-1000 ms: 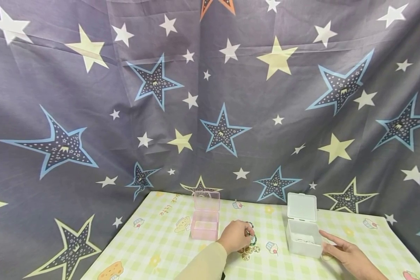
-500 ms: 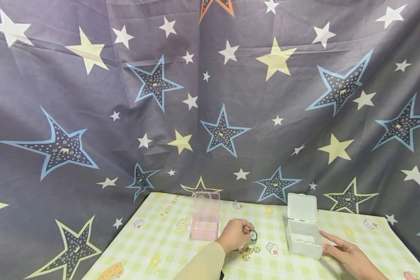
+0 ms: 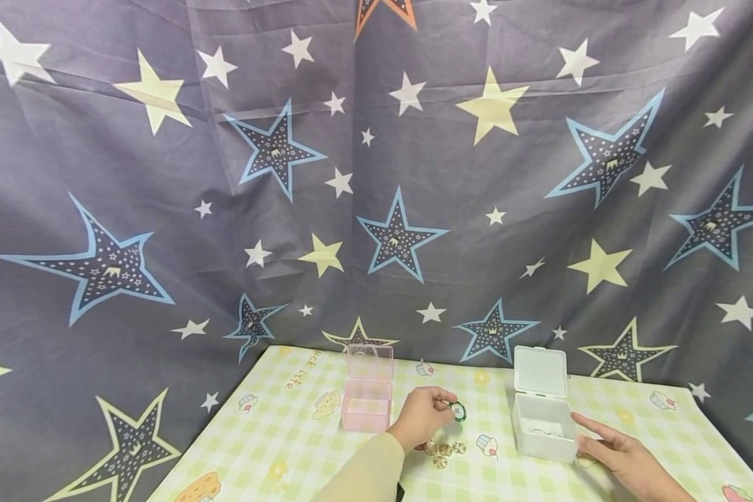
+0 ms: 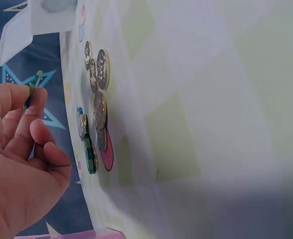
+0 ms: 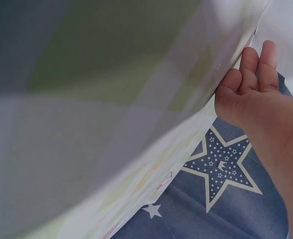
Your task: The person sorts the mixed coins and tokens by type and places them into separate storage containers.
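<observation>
My left hand (image 3: 419, 417) pinches a green-edged poker chip (image 3: 457, 412) between thumb and fingers, raised over the table. In the left wrist view the chip (image 4: 33, 88) is seen nearly edge-on. Below the hand lie several gold coins (image 3: 440, 461). The left wrist view also shows a green chip (image 4: 89, 154) and a pink-red chip (image 4: 108, 154) among the coins. At the right, my right hand (image 3: 627, 464) rests its extended fingers against the side of a white box (image 3: 542, 447). That box has its lid up, with pale pieces inside.
Left of the coins stands a translucent pink box (image 3: 367, 422), lid raised. A green-checked tablecloth (image 3: 314, 446) with printed cupcakes covers the table. A dark star-patterned curtain (image 3: 326, 209) hangs along the back and left edges.
The left hand has lifted the green chip from beside the coins and shifted it slightly right and away. The right hand keeps its place at the white box.
</observation>
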